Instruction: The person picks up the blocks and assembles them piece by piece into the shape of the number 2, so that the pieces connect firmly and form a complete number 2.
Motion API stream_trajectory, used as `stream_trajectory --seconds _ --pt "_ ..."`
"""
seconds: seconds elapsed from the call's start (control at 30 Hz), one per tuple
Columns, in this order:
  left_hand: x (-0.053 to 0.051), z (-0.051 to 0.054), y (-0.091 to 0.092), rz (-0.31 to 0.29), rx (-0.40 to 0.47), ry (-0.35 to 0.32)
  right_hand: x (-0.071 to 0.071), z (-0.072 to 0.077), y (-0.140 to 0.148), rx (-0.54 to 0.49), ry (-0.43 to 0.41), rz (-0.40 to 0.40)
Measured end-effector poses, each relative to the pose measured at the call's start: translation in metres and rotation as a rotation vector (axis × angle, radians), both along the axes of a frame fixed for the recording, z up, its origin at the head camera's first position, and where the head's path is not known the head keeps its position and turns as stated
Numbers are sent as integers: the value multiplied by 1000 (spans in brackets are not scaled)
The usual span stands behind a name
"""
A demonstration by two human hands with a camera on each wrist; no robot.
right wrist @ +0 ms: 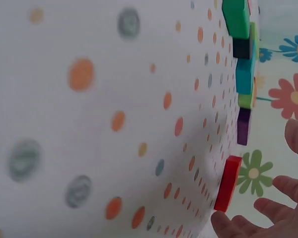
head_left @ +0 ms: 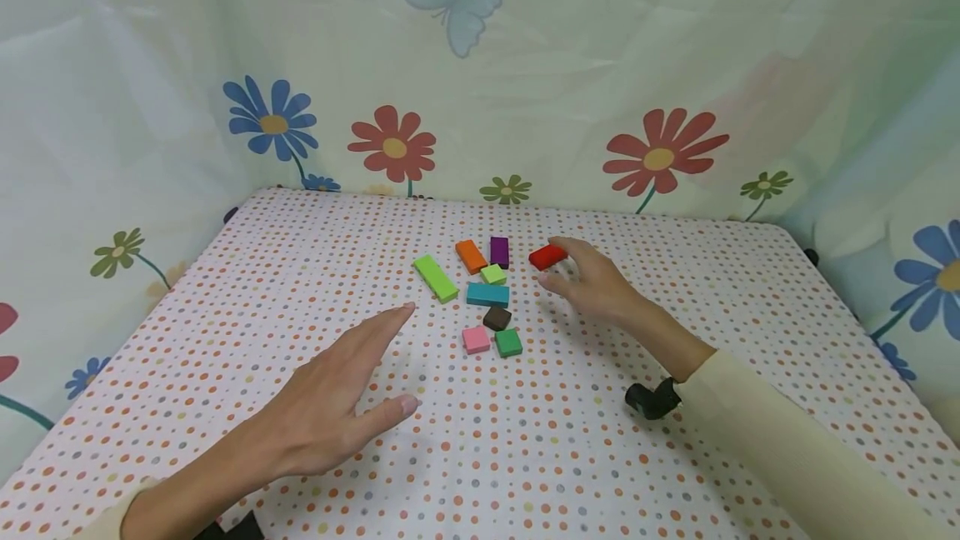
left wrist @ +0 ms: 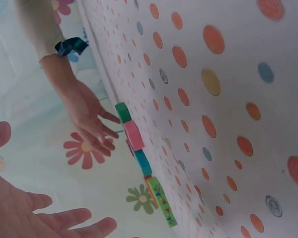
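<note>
Spread over the dotted cloth lie small coloured blocks. My right hand (head_left: 596, 283) is beside the red block (head_left: 544, 257), its thumb and fingers apart; the right wrist view shows the red block (right wrist: 228, 183) on the cloth in front of the fingertips, not gripped. Left of it are a purple block (head_left: 499, 251), an orange block (head_left: 471, 257), a long lime green block (head_left: 436, 278) and a small lime block (head_left: 492, 274). Nearer are blue (head_left: 487, 294), dark brown (head_left: 497, 318), pink (head_left: 476, 340) and green (head_left: 508, 343) blocks. My left hand (head_left: 337, 398) hovers left of them, fingers extended, holding nothing.
A white cloth with coloured dots (head_left: 300, 273) covers the table. Behind and at both sides hangs a pale curtain (head_left: 525, 82) printed with flowers and a butterfly. A black strap piece (head_left: 652, 400) sits by the right sleeve (head_left: 787, 448).
</note>
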State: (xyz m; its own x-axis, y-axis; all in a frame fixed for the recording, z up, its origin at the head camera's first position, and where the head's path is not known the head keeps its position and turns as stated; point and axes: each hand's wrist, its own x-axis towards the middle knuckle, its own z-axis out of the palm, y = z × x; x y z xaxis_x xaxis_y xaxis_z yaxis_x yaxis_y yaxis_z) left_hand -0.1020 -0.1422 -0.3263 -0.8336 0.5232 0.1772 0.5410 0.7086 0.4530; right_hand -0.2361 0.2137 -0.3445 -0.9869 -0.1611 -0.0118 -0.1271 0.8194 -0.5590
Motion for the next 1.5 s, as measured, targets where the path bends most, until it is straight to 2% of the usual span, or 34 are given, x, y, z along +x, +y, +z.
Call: stream_trajectory --seconds 0.2,0.37,0.6,0.83,1.13,1.5 --pt "1 1 0 -13 20 4 -17 -2 1 73 4 9" --pt "0 1 0 -20 23 25 -25 -1 4 133 -25 2" --pt "0 2 0 -20 14 19 -32 -4 3 142 -69 -31" --pt "-1 1 0 -17 5 -2 -41 -11 5 172 -40 -43" --pt "-1 1 2 -22 16 -14 -44 -14 6 171 -37 -34" --pt "-1 2 9 -28 -10 11 -51 -12 4 211 -32 -10"
